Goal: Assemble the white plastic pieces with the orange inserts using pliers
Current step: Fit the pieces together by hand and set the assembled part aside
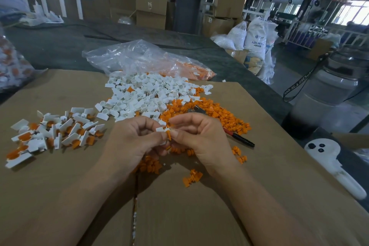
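Observation:
My left hand (pixel 135 140) pinches a small white plastic piece (pixel 160 129) over the middle of the cardboard. My right hand (pixel 199 136) pinches an orange insert (pixel 169 135) and holds it against that piece. Behind the hands lie a heap of loose white pieces (pixel 147 94) and a heap of orange inserts (pixel 207 112). At the left is a cluster of joined white-and-orange parts (pixel 54 134). The pliers (pixel 239 138), with red and black handles, lie on the orange heap to the right of my right hand, untouched.
A cardboard sheet (pixel 259 185) covers the table. Clear plastic bags (pixel 139 58) with more parts lie behind the heaps. A white controller-like device (pixel 327 156) and a large water bottle (pixel 327 90) are at the right edge. Loose orange inserts (pixel 191 177) lie near my wrists.

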{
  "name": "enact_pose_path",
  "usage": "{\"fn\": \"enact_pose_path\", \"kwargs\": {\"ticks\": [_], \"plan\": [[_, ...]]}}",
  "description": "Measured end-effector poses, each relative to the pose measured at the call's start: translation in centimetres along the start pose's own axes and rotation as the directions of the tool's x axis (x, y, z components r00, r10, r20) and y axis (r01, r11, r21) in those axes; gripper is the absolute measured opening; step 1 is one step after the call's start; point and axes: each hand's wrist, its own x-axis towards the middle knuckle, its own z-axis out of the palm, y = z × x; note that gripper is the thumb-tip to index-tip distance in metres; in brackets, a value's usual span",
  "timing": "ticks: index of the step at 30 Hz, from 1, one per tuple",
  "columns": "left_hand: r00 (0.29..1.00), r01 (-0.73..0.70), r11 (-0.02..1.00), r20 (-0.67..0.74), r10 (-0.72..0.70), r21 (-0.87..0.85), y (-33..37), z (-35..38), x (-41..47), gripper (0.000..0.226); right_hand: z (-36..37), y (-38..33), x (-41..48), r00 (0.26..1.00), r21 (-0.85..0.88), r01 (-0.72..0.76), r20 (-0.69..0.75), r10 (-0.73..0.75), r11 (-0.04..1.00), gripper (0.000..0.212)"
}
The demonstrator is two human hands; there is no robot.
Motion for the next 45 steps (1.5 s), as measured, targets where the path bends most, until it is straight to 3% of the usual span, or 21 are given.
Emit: {"fn": "enact_pose_path", "kwargs": {"ticks": [10, 16, 27, 29, 33, 36, 38, 40, 42, 45], "plan": [[0.998, -0.057, 0.997, -0.021, 0.058, 0.048, -0.3, 0.1, 0.0, 0.013, 0.0, 0.0, -0.1, 1.000, -0.080, 0.026, -0.005, -0.027, 0.996, 0.021], [0.997, -0.067, 0.998, -0.034, 0.067, -0.011, -0.5, 0.0, 0.0, 0.029, 0.0, 0.0, -0.1, 0.999, -0.089, 0.052, -0.011, -0.053, 0.995, 0.024], [0.999, -0.046, 0.999, -0.029, 0.046, -0.007, 0.0, 0.0, 0.0, 0.016, 0.1, 0.5, 0.0, 0.997, -0.143, 0.069, -0.020, -0.072, 0.987, 0.017], [0.999, -0.022, 0.999, -0.034, 0.021, -0.033, 0.0, 0.0, 0.1, 0.014, 0.0, 0.4, 0.1, 0.998, -0.217, 0.057, -0.023, -0.063, 0.974, 0.013], [0.997, 0.022, 0.994, -0.067, -0.030, -0.111, -0.1, -0.3, 0.4, 0.011, -2.0, -0.2, 0.1, 0.977, -0.559, -0.028, -0.190, -0.095, 0.829, 0.008], [0.996, 0.038, 0.986, -0.070, -0.050, -0.160, -0.2, -0.4, 0.5, 0.011, -5.0, -0.6, 0.3, 0.959, -0.766, -0.239, -0.282, 0.022, 0.597, 0.056], [0.996, 0.043, 0.985, -0.072, -0.056, -0.170, -0.3, -0.4, 0.4, 0.011, -6.4, -0.8, 0.3, 0.923, -0.814, -0.383, -0.311, 0.228, 0.437, 0.082], [0.996, 0.039, 0.985, -0.075, -0.052, -0.165, -0.3, -0.4, 0.4, 0.010, -6.9, -0.5, 0.3, 0.884, -0.842, -0.426, -0.311, 0.349, 0.330, 0.084], [0.996, 0.037, 0.985, -0.078, -0.051, -0.170, -0.2, -0.4, 0.4, 0.009, -6.9, -0.1, 0.4, 0.869, -0.869, -0.428, -0.320, 0.377, 0.250, 0.085], [0.996, 0.039, 0.984, -0.078, -0.053, -0.175, -0.1, -0.4, 0.4, 0.008, -6.8, 0.2, 0.6, 0.864, -0.867, -0.447, -0.354, 0.358, 0.222, 0.083]]}}
